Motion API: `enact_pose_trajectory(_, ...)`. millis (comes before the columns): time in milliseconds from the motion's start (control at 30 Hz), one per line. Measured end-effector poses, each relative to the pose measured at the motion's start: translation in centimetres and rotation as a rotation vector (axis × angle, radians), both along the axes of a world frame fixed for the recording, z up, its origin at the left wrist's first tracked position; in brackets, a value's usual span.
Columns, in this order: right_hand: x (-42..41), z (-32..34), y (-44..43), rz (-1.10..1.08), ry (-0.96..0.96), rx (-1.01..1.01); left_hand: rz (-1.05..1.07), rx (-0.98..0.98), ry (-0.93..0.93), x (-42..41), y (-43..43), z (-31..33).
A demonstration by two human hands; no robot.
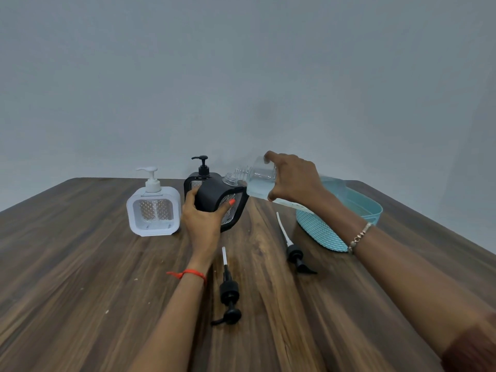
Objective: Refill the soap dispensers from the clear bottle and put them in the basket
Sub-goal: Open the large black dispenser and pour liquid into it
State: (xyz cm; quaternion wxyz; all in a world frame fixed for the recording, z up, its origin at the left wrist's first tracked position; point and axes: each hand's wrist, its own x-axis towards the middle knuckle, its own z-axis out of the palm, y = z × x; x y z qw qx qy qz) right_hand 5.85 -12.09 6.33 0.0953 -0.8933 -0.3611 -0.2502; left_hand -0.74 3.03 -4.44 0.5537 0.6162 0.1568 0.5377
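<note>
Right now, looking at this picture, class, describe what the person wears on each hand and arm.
The left hand has an orange-painted thumbnail and a red thread tied round its wrist. The right hand wears at the wrist a slim, pale metallic beaded bracelet. A reddish-brown sleeve edge shows higher up the right arm.

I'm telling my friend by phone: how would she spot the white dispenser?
On the table, at its far end left of the left hand, the white dispenser stands upright, pump on. Unlike the black dispenser held beside it, it is white.
</note>
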Motion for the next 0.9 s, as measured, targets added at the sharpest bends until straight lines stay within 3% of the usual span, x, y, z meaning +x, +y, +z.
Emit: enact_pose_trajectory(900, -0.3, 0.64, 0.15, 0.012, -0.01, -0.038, -0.039, -0.041, -0.061, -0.13, -0.22, -0.04)
